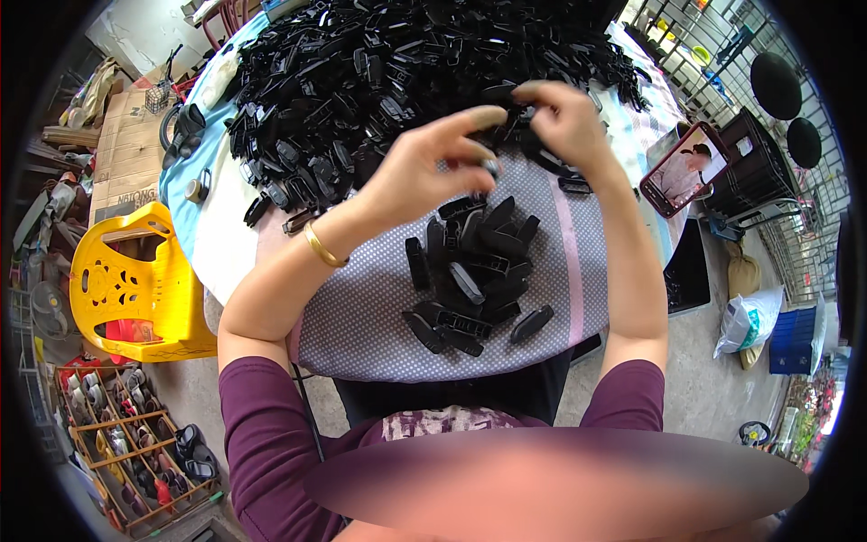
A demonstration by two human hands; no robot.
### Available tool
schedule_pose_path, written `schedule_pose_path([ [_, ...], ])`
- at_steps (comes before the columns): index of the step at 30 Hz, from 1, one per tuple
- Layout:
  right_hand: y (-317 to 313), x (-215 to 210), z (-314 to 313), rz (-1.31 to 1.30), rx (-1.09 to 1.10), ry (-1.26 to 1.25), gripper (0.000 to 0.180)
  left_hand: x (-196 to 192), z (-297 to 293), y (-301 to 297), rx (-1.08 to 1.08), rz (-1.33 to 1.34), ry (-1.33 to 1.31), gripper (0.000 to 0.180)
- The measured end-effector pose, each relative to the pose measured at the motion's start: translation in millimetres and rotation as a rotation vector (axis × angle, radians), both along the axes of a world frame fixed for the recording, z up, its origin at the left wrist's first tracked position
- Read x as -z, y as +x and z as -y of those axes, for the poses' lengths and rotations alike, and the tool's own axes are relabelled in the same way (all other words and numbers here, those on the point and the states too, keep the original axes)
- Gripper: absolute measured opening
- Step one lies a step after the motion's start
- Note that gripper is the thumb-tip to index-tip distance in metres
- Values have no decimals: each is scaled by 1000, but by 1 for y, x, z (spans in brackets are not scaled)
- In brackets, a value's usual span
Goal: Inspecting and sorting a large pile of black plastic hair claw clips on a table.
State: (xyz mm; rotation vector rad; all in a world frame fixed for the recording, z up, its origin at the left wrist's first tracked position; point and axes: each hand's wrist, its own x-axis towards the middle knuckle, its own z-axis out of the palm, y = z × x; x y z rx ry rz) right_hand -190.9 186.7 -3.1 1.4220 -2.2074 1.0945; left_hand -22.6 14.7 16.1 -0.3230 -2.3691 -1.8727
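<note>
Left hand (432,172), blurred at the fingertips, curls above the table (361,339); whether it grips anything cannot be told. The right hand (562,125) bends at the heap of black pieces (361,90), which hides the far edge, its grasp unclear. A smaller pile (467,284) lies toward the near edge.

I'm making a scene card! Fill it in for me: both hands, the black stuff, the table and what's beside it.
Left hand: above the table, blurred; grip unclear
Right hand: at the big heap's near edge; grip unclear
Big heap: many black pieces, far side
Small heap: black pieces, near side
Table: cloth-covered
Left side: yellow chair
Right side: phone, screen lit
</note>
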Motion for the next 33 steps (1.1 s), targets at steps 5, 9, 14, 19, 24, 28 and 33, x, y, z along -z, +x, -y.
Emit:
schedule_pose_path([
  [5,-66,36,-28,-293,476,97,18,3,-27,11,349,-324,-464,32],
  [9,-82,47,-27,-228,368,71,19,19,-10,-15,15,-604,-614,23],
  [14,-50,27,-10,-305,353,-106,17,40,18,-36,-272,-475,-1183,23],
  [19,19,6,17,398,4,-245,24,38,23,-35,-198,-421,-1173,21],
  [24,51,-2,25,854,-245,-201,25,26,27,-31,-254,-47,32,21],
  [28,67,6,36,995,-281,-309,23,31,36,-29,-95,117,593,26],
  [33,69,16,38,1053,-234,-363,23,26,22,-23,-120,90,555,32],
])
